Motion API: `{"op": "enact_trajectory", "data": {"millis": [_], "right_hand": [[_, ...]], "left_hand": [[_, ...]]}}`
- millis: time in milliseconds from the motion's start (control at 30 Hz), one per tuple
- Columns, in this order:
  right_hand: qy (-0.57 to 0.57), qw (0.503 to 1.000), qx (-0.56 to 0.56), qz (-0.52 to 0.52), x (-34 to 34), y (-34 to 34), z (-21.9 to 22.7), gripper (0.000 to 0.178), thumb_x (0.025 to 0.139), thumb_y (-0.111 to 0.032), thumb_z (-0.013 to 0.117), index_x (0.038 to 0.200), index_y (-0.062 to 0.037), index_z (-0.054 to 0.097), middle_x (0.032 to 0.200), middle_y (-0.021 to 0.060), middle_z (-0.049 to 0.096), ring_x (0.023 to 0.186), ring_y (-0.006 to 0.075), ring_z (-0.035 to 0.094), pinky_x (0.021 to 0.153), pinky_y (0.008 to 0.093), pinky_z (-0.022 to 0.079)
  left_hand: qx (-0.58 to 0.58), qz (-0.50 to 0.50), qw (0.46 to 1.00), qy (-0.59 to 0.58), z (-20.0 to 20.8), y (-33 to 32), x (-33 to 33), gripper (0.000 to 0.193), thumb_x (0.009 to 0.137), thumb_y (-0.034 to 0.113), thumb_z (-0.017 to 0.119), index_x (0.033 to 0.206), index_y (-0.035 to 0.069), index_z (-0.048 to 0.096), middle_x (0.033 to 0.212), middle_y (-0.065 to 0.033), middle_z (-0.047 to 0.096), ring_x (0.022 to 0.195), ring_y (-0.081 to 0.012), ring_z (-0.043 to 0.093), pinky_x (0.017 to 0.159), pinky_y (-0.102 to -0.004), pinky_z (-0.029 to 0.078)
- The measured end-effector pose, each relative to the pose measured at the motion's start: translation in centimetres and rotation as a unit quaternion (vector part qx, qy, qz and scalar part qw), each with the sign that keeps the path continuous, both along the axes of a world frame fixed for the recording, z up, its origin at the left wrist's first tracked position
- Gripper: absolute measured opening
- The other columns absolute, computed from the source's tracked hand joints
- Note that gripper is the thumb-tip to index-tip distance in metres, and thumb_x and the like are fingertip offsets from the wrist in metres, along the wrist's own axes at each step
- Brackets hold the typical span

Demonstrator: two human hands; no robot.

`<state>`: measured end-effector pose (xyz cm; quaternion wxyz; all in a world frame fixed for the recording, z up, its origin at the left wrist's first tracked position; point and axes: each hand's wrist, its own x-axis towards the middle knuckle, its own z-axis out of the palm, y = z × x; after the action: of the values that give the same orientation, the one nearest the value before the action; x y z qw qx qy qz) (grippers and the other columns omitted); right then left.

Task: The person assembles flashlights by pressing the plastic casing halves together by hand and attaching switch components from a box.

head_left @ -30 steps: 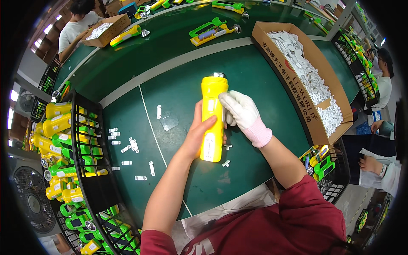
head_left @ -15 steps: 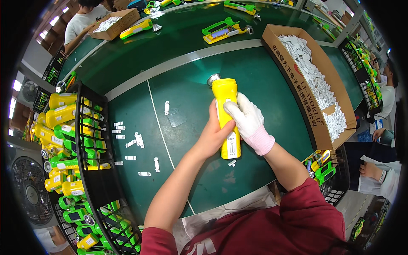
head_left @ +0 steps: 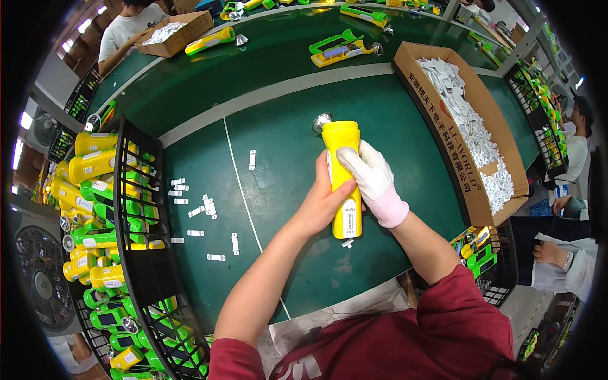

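Over the green bench I hold a yellow flashlight body (head_left: 345,215) in both hands, its wide end pointing away from me. My bare left hand (head_left: 322,201) wraps its left side, thumb across the front. My right hand (head_left: 372,174), in a white glove with a pink cuff, grips the other side with the thumb pressed on the front. A silver reflector (head_left: 322,122) sticks out beside the wide end. Just below the narrow end lies a small white plastic piece (head_left: 347,243). Several white strips (head_left: 234,244) are scattered on the bench to the left.
At left stands a black crate (head_left: 142,272) full of yellow and green flashlights. A cardboard box (head_left: 437,136) of small white parts stands at right. Beyond the bench's far ledge, an opened flashlight (head_left: 342,54) lies on a green belt (head_left: 272,57). Another person (head_left: 130,28) is at far left.
The view has shifted slightly. Both hands keep their grip on the flashlight body, and the reflector's tilt has changed a little at the wide end.
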<state>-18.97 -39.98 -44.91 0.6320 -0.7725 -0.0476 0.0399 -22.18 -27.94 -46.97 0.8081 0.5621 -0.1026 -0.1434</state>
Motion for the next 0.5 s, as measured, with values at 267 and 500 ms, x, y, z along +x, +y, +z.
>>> {"op": "enact_trajectory", "data": {"millis": [267, 500], "right_hand": [[-0.116, 0.992, -0.057, 0.008, -0.3, -0.1, -0.9, 0.038, 0.085, -0.037, 0.053, 0.103, -0.0024, 0.053, 0.088, 0.0131, 0.062, 0.082, 0.0255, 0.061, 0.073, 0.0339, 0.046], [0.047, 0.987, -0.044, 0.151, -1.2, 0.6, 1.1, 0.05, 0.077, -0.041, 0.062, 0.105, -0.0014, 0.049, 0.088, 0.0164, 0.061, 0.082, 0.0273, 0.061, 0.073, 0.0338, 0.047]], "left_hand": [[-0.282, 0.071, 0.955, 0.06, -2.0, 2.8, 1.8, 0.046, 0.09, 0.019, 0.051, 0.131, 0.009, 0.031, 0.118, -0.0083, 0.049, 0.105, -0.0195, 0.052, 0.091, -0.0339, 0.042], [-0.348, 0.033, 0.936, 0.032, -0.7, 2.9, 2.1, 0.046, 0.096, 0.03, 0.034, 0.137, 0.011, 0.025, 0.143, -0.0099, 0.026, 0.125, -0.0237, 0.034, 0.105, -0.0392, 0.03]]}}
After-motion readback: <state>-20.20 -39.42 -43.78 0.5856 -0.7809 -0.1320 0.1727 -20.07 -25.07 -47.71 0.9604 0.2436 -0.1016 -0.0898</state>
